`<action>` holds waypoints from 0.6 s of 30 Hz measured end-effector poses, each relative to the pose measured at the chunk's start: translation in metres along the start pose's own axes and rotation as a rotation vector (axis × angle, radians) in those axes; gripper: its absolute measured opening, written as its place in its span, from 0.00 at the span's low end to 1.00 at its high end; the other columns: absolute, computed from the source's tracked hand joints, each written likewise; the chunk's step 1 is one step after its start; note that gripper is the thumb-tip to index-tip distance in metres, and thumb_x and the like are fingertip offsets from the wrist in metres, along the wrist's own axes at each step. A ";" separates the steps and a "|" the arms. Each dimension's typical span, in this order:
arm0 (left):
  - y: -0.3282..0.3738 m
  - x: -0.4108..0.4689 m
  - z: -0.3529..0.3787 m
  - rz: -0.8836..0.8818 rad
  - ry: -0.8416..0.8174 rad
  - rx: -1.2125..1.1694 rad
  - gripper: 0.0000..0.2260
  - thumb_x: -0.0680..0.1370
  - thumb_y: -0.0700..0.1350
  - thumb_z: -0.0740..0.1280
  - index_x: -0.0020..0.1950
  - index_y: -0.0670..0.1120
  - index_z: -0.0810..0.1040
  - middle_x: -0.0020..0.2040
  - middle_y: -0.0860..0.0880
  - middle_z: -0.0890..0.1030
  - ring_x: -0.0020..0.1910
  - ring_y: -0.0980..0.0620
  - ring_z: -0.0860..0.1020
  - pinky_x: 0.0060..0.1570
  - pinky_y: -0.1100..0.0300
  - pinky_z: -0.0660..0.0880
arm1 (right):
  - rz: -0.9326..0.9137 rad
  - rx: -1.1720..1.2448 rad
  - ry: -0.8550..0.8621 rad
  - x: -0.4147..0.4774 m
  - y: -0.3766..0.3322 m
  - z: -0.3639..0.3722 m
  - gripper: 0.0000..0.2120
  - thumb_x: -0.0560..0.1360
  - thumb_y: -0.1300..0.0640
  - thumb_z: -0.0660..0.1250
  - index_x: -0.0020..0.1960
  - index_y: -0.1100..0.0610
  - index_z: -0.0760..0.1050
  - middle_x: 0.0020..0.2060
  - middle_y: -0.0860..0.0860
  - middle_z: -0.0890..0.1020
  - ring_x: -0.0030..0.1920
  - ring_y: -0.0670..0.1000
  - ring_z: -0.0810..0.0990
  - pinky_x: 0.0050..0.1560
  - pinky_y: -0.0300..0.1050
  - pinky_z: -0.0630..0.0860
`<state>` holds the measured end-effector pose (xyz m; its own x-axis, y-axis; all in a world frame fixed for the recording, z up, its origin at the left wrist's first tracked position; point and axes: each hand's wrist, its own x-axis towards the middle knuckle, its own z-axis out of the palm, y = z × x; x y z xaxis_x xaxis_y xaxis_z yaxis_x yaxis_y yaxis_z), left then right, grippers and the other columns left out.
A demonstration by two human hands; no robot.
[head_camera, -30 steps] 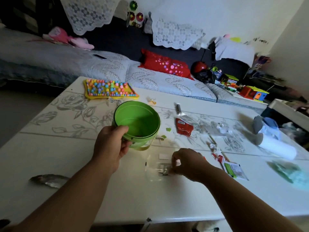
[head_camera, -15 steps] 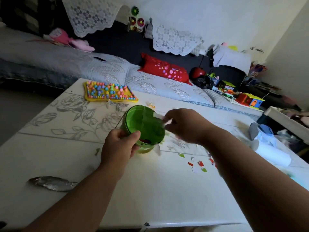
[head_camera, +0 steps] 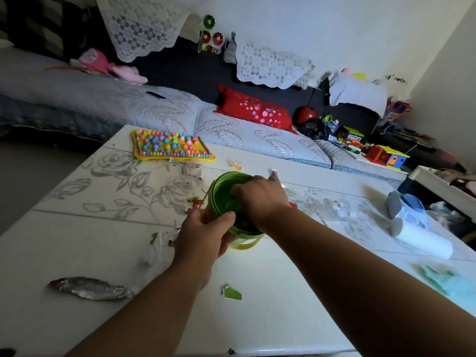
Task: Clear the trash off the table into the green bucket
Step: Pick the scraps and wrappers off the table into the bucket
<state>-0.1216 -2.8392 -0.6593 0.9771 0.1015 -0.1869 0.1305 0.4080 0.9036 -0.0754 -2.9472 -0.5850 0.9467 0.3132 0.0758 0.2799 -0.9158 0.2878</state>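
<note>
The green bucket (head_camera: 221, 193) is tipped toward me on the white table (head_camera: 257, 325). My left hand (head_camera: 203, 234) grips its near rim, thumb over the edge. My right hand (head_camera: 260, 198) reaches into the bucket's mouth with the fingers pointing down inside; whether they hold anything is hidden. Trash lies around: a silver foil wrapper (head_camera: 90, 288) at front left, a green paper scrap (head_camera: 231, 293) in front, small red and green scraps (head_camera: 195, 202) left of the bucket, and clear plastic bits (head_camera: 334, 207) to its right.
A yellow board of coloured pegs (head_camera: 170, 146) lies at the table's far edge, a printed clear wrapper (head_camera: 185, 171) just before it. A white roll with blue and grey cloth (head_camera: 422, 235) and a teal piece (head_camera: 448, 282) lie at the right. A sofa stands behind.
My right hand picked up clear trash from the table, carried it to the bucket and now reaches inside. My left hand tilted the bucket toward me.
</note>
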 end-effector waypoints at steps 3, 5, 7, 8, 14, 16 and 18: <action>-0.002 -0.002 0.005 0.039 0.008 0.028 0.10 0.72 0.46 0.72 0.52 0.48 0.77 0.47 0.46 0.84 0.39 0.50 0.83 0.35 0.59 0.75 | -0.008 0.035 0.139 -0.004 0.007 0.004 0.17 0.75 0.48 0.63 0.64 0.46 0.73 0.58 0.51 0.77 0.62 0.56 0.69 0.63 0.55 0.62; -0.003 -0.004 0.010 0.036 0.010 0.033 0.10 0.73 0.46 0.72 0.51 0.48 0.77 0.46 0.46 0.84 0.40 0.50 0.83 0.35 0.59 0.75 | -0.006 0.096 0.192 -0.009 0.013 0.000 0.20 0.72 0.45 0.66 0.64 0.45 0.72 0.60 0.49 0.76 0.63 0.55 0.68 0.64 0.55 0.61; -0.005 -0.005 0.016 0.022 0.007 0.022 0.09 0.73 0.46 0.72 0.51 0.47 0.76 0.47 0.45 0.83 0.39 0.51 0.83 0.33 0.60 0.75 | 0.026 0.230 0.200 -0.013 0.021 -0.007 0.21 0.71 0.45 0.68 0.63 0.44 0.73 0.60 0.49 0.76 0.64 0.54 0.69 0.67 0.57 0.60; -0.006 -0.005 0.019 0.018 0.009 0.016 0.09 0.73 0.46 0.72 0.51 0.47 0.76 0.46 0.45 0.83 0.38 0.51 0.82 0.32 0.61 0.75 | 0.047 0.313 0.213 -0.015 0.028 -0.010 0.20 0.71 0.45 0.68 0.62 0.44 0.74 0.59 0.49 0.77 0.63 0.53 0.71 0.68 0.58 0.60; -0.015 -0.004 0.036 -0.002 0.040 0.010 0.09 0.73 0.46 0.72 0.49 0.46 0.77 0.43 0.45 0.83 0.34 0.53 0.81 0.29 0.63 0.74 | 0.366 0.632 0.413 -0.044 0.103 -0.009 0.13 0.74 0.50 0.69 0.57 0.51 0.79 0.52 0.50 0.83 0.52 0.50 0.81 0.54 0.43 0.74; -0.017 -0.003 0.038 -0.003 0.052 0.006 0.10 0.72 0.47 0.73 0.50 0.45 0.77 0.43 0.46 0.83 0.33 0.54 0.81 0.26 0.64 0.73 | 0.549 0.588 0.314 -0.060 0.142 0.009 0.13 0.74 0.52 0.68 0.57 0.53 0.79 0.53 0.50 0.83 0.53 0.52 0.81 0.50 0.39 0.72; -0.017 -0.002 0.041 0.004 0.054 0.010 0.10 0.73 0.47 0.72 0.51 0.46 0.78 0.43 0.47 0.83 0.34 0.54 0.81 0.26 0.66 0.73 | 0.666 0.458 0.069 -0.079 0.175 0.037 0.16 0.73 0.50 0.68 0.59 0.54 0.79 0.58 0.51 0.81 0.56 0.53 0.80 0.53 0.41 0.73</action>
<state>-0.1193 -2.8835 -0.6587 0.9672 0.1522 -0.2035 0.1284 0.3984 0.9082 -0.0956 -3.1419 -0.5755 0.9297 -0.3333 0.1568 -0.2875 -0.9228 -0.2565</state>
